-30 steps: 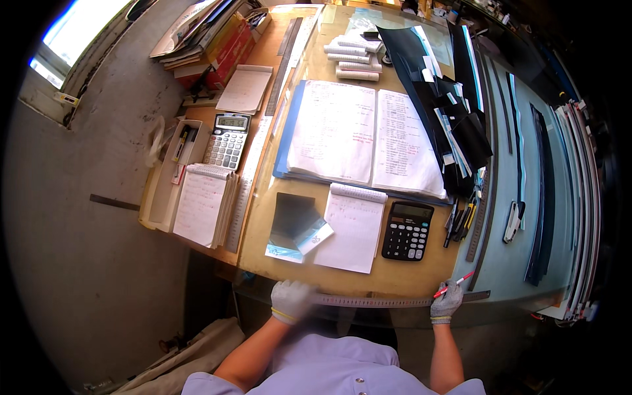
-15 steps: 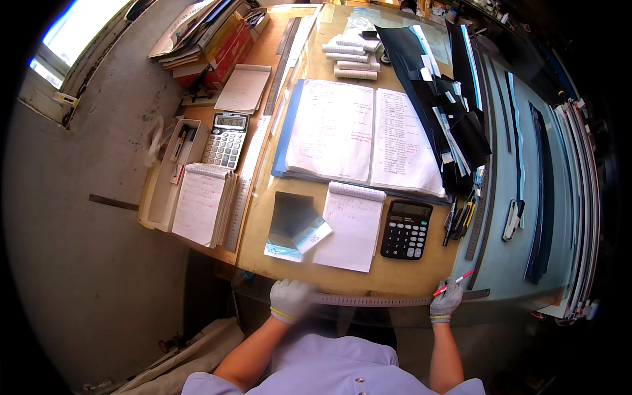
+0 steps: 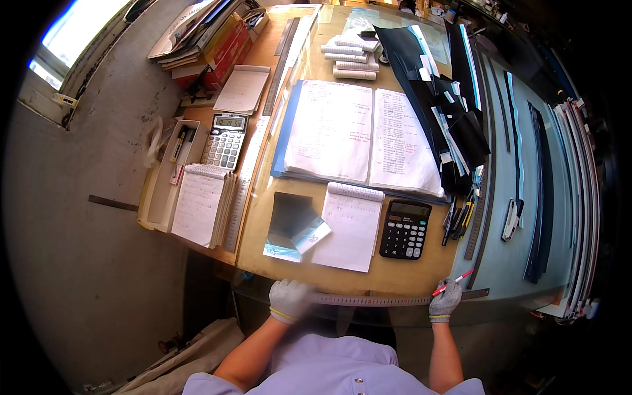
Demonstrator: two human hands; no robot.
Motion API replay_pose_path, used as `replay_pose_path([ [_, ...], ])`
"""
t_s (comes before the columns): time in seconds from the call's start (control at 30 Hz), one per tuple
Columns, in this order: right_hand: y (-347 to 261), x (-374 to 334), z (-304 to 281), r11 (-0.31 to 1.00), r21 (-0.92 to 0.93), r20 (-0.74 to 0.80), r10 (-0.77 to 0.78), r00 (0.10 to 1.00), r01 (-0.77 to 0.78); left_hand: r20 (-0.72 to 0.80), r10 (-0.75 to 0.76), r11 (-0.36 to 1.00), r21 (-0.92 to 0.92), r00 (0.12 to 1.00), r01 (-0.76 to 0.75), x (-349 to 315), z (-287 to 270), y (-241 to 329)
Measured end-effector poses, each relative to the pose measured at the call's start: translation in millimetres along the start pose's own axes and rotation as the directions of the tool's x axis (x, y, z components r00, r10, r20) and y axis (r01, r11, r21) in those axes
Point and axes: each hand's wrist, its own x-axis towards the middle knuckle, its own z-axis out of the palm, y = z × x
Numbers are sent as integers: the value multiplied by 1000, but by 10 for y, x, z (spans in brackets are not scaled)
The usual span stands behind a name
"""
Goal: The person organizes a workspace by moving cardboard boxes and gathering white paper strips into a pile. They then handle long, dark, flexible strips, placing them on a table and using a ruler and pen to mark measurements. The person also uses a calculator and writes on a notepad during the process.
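A long steel ruler [image 3: 372,301] lies crosswise at the near edge of the table. My left hand [image 3: 289,299], in a pale knitted glove, is closed at the ruler's left end; its fingertips are slightly blurred. At the right part of the ruler is my gloved right hand [image 3: 446,299], its fingers closed round a red-and-white pen [image 3: 454,282] that points up to the right. Beyond the ruler lie a spiral notepad [image 3: 349,227] with handwriting, a dark film sample [image 3: 293,214] with a light blue edge, and a black calculator [image 3: 405,229].
An open ledger [image 3: 329,131] fills the table's middle. Several pens and cutters [image 3: 461,220] lie right of the calculator, with a stapler [image 3: 511,219] further right. Black strips [image 3: 434,105] are heaped behind them. Leftward stand a silver calculator [image 3: 224,141] and a notepad stack [image 3: 201,204].
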Motion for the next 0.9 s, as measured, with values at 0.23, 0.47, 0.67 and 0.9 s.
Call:
replay_pose_path([
  [0.23, -50, 29, -33, 999, -19, -12, -38, 999, 38, 12, 5, 1000, 24, 1000, -5, -26, 17, -25],
  [0.47, -49, 30, -25, 999, -14, -26, -47, 999, 46, 8, -4, 1000, 2, 1000, 4, -24, 34, -20],
  [0.67, -15, 9, -8, 1000, -3, -16, -18, 1000, 18, 36, 19, 999, 29, 999, -20, -62, 40, -50],
  [0.9, -38, 14, -13, 1000, -7, -29, -8, 1000, 7, 10, 2, 1000, 13, 1000, -2, -25, 24, -16],
])
